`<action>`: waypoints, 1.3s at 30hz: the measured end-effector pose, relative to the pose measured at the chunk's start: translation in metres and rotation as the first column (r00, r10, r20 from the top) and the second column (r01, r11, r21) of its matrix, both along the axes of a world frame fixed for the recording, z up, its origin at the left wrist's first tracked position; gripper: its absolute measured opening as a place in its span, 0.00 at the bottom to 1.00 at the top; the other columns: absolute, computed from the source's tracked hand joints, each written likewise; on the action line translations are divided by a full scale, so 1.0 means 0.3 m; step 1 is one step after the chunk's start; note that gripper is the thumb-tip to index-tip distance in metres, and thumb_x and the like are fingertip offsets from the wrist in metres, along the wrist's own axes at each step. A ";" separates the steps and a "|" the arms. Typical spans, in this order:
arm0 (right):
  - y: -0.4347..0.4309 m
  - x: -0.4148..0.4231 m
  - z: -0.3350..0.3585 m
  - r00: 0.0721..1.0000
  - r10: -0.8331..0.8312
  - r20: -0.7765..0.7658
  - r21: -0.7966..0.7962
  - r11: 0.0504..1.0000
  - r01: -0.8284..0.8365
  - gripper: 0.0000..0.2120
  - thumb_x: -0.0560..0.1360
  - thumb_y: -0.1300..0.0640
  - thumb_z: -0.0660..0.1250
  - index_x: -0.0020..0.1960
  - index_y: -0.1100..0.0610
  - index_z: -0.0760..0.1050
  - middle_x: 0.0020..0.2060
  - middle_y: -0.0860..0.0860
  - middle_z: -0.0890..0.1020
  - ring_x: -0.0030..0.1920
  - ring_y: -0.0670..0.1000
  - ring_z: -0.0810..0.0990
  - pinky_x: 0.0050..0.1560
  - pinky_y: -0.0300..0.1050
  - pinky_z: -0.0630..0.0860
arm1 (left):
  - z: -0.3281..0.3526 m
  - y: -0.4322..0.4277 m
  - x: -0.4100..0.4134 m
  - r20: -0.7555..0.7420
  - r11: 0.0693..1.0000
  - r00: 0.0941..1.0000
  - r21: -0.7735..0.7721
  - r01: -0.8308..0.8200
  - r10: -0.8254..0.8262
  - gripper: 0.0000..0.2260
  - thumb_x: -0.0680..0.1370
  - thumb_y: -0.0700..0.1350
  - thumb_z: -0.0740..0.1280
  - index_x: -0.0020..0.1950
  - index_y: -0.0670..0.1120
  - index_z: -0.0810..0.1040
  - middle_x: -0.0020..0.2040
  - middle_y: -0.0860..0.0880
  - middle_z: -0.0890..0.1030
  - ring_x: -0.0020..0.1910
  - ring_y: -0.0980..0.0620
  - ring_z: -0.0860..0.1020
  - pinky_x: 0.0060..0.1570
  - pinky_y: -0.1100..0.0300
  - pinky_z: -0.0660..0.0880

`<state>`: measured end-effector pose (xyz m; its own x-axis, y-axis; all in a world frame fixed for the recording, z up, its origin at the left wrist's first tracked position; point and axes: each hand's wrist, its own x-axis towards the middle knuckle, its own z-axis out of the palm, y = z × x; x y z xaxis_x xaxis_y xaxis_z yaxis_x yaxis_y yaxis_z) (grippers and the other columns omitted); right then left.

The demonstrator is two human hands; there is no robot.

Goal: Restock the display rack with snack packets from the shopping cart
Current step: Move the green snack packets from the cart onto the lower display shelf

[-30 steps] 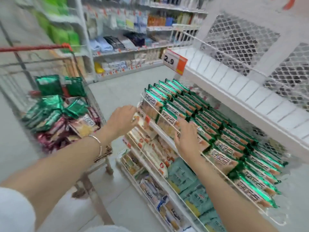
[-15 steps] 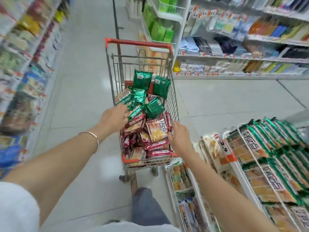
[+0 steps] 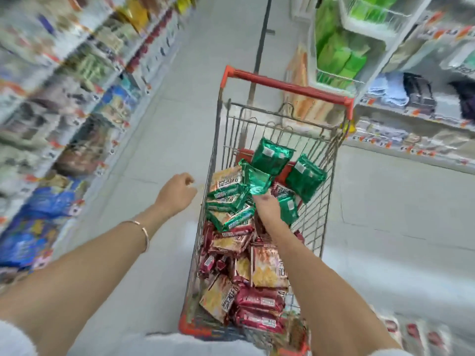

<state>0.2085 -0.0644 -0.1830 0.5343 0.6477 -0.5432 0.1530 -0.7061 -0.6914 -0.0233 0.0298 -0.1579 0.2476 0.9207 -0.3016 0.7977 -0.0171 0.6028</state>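
A wire shopping cart [image 3: 321,191] with a red handle stands in front of me, full of snack packets. Green foil packets [image 3: 226,199] lie on top at its far end and dark red packets [image 3: 259,301] fill the near end. My right hand [image 3: 268,209] is inside the cart and pinches a green packet [image 3: 257,179] by its lower edge, lifting it off the pile. My left hand [image 3: 176,192] hovers just outside the cart's left wall with fingers loosely curled and nothing in it. The display rack is out of sight, apart from a blurred corner at the lower right.
Stocked shelves [image 3: 64,111] line the aisle on the left. More shelving with green packs [image 3: 341,55] and folded goods stands at the right beyond the cart. Pale tiled floor [image 3: 159,140] lies between the left shelves and the cart.
My view turned from the rack to the cart. My right hand went into the cart and took hold of a green packet. My left hand drew back outside the cart's left side.
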 end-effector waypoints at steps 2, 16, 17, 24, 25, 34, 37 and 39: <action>0.126 -0.001 -0.025 0.978 -0.135 -0.160 -0.017 0.991 0.134 0.19 0.77 0.47 0.67 0.56 0.64 0.80 0.42 0.59 0.83 0.40 0.55 0.80 0.42 0.43 0.78 | -0.025 0.039 0.005 0.060 0.992 0.991 -0.046 -0.115 0.117 0.12 0.78 0.40 0.67 0.61 0.40 0.78 0.59 0.43 0.80 0.58 0.44 0.77 0.59 0.56 0.70; 0.211 0.101 0.052 0.987 0.064 0.145 0.156 0.984 -0.087 0.15 0.76 0.58 0.72 0.60 0.64 0.81 0.46 0.54 0.84 0.44 0.50 0.82 0.52 0.44 0.78 | 0.051 0.219 0.085 0.253 0.970 0.956 -0.222 -0.096 0.152 0.13 0.77 0.36 0.67 0.59 0.48 0.76 0.62 0.47 0.78 0.56 0.50 0.77 0.54 0.55 0.73; 0.201 0.140 0.110 0.979 0.123 0.160 0.213 0.964 -0.156 0.14 0.76 0.59 0.71 0.61 0.61 0.81 0.46 0.52 0.84 0.43 0.47 0.81 0.53 0.45 0.79 | 0.090 0.227 0.115 0.261 0.979 0.964 -0.206 0.001 0.054 0.18 0.77 0.37 0.69 0.65 0.48 0.74 0.66 0.49 0.74 0.62 0.51 0.75 0.58 0.58 0.71; 0.224 0.181 0.364 0.812 0.574 0.105 0.273 0.768 -0.579 0.14 0.78 0.59 0.70 0.63 0.55 0.79 0.50 0.44 0.83 0.47 0.41 0.84 0.45 0.36 0.81 | 0.228 0.188 0.289 0.251 0.726 0.864 -0.468 0.503 -0.437 0.32 0.71 0.54 0.77 0.72 0.47 0.72 0.68 0.52 0.76 0.67 0.52 0.75 0.66 0.55 0.72; 0.230 0.166 0.353 0.824 0.564 0.049 0.314 0.775 -0.549 0.14 0.78 0.58 0.69 0.63 0.54 0.79 0.50 0.45 0.84 0.47 0.42 0.84 0.44 0.36 0.81 | 0.207 0.184 0.287 0.264 0.701 0.868 -0.513 0.495 -0.420 0.24 0.72 0.53 0.77 0.64 0.45 0.77 0.61 0.51 0.82 0.60 0.51 0.81 0.59 0.57 0.77; 0.227 0.056 -0.143 0.961 -0.055 -0.271 -0.231 0.973 -0.009 0.09 0.78 0.53 0.67 0.46 0.58 0.72 0.44 0.57 0.77 0.38 0.53 0.76 0.41 0.46 0.76 | 0.115 0.268 -0.075 0.405 0.750 0.820 -0.660 -0.044 0.405 0.12 0.78 0.46 0.69 0.58 0.41 0.80 0.50 0.42 0.86 0.39 0.50 0.84 0.37 0.59 0.82; 0.214 -0.074 -0.227 0.975 0.022 -0.219 -0.319 0.943 -0.093 0.16 0.78 0.48 0.68 0.49 0.61 0.71 0.41 0.56 0.78 0.40 0.55 0.78 0.45 0.50 0.80 | 0.122 0.256 -0.114 0.415 0.741 0.774 -0.663 -0.103 0.478 0.06 0.79 0.44 0.67 0.53 0.42 0.80 0.41 0.46 0.85 0.33 0.53 0.83 0.30 0.62 0.79; 0.212 -0.109 -0.275 0.991 -0.001 -0.130 -0.291 0.956 -0.037 0.16 0.78 0.50 0.69 0.44 0.64 0.73 0.37 0.57 0.79 0.35 0.55 0.77 0.45 0.52 0.80 | 0.119 0.241 -0.109 0.394 0.739 0.765 -0.656 -0.153 0.509 0.04 0.80 0.42 0.66 0.50 0.43 0.79 0.33 0.51 0.83 0.29 0.55 0.81 0.28 0.64 0.77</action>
